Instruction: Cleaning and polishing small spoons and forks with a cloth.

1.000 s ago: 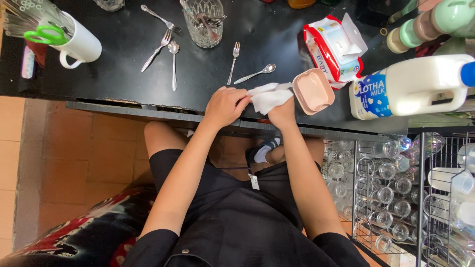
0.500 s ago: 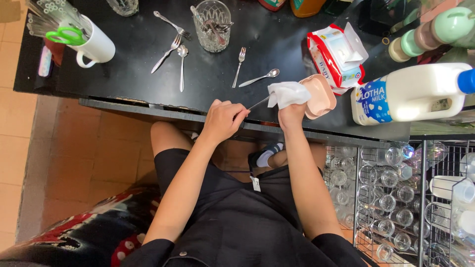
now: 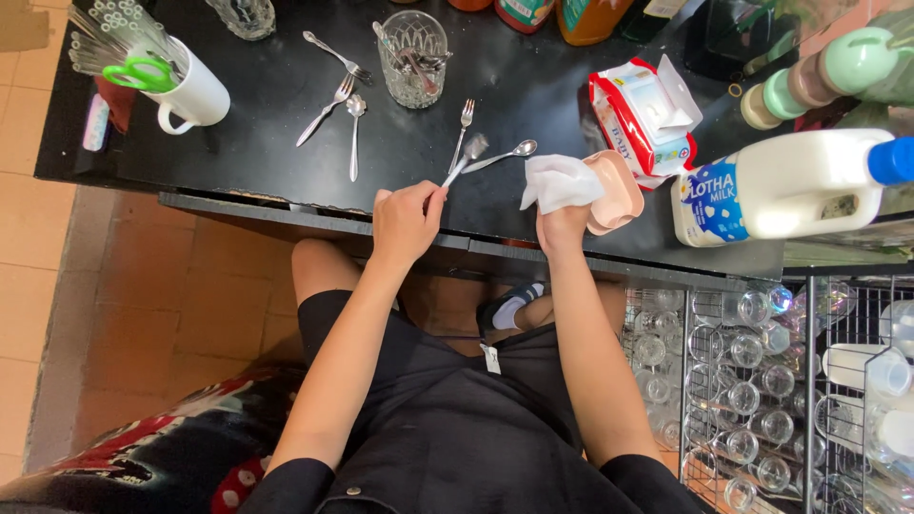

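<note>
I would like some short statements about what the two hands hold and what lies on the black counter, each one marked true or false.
1. The left hand holds a spoon by its handle. True.
2. The right hand holds a white wipe. True.
3. The milk jug stands upright. False: it lies on its side, blue cap pointing right.
4. The white mug holds green-handled scissors. True.
5. The pink lid lies far from the right hand. False: it is against that hand, beside the wipe.
</note>
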